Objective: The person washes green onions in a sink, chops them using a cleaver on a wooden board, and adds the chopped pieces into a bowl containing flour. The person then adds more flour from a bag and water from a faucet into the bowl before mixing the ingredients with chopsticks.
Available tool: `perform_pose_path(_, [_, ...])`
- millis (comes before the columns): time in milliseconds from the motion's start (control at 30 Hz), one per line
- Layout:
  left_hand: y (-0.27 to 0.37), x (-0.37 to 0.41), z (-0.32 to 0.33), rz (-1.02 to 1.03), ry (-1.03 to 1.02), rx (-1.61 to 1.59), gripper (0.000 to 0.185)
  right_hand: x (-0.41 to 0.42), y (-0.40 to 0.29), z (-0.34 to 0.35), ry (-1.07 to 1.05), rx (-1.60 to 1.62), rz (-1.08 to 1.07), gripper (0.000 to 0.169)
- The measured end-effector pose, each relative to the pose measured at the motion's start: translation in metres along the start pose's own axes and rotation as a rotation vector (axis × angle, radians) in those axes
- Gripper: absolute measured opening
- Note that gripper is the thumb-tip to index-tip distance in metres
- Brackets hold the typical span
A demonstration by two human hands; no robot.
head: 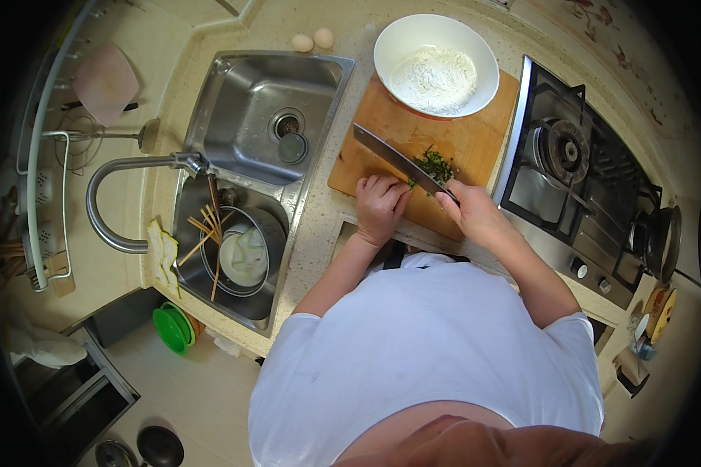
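Note:
My right hand (480, 213) grips the handle of a kitchen knife (394, 156), whose dark blade points up and left over the wooden cutting board (359, 154). Chopped green herbs (436, 166) lie in a small heap just beyond the blade. My left hand (381, 204) rests with curled fingers at the board's near left edge, beside the blade; a bit of green shows at its fingertips, and whether it pinches this is hidden. On the board's far end stands a white bowl (383, 67) holding white flour (435, 79).
Left is a double steel sink (295, 201) with a curved faucet (93, 201), a metal pot (274, 225) and wooden chopsticks (210, 225). Two eggs (313, 41) lie behind it. A gas stove (566, 175) borders the board's right side. Vegetable peels (163, 257) lie at the sink's left rim.

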State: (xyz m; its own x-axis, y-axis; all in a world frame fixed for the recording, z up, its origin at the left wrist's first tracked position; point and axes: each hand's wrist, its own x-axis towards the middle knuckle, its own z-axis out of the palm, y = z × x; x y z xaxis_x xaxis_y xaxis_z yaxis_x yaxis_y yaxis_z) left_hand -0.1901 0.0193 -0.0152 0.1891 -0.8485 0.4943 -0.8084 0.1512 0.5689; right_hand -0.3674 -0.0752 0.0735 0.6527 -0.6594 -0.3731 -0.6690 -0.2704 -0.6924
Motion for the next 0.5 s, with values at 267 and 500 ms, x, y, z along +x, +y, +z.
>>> perform_pose_path(267, [-0.003,0.001,-0.002,0.044,-0.049,-0.031,0.013,0.024,0.001,0.013,0.095,0.048,-0.032,0.029])
perform_pose_path(500, [-0.008,-0.006,-0.003,0.035,-0.019,-0.066,0.012,0.010,-0.013,0.001,0.032,0.015,-0.020,0.030])
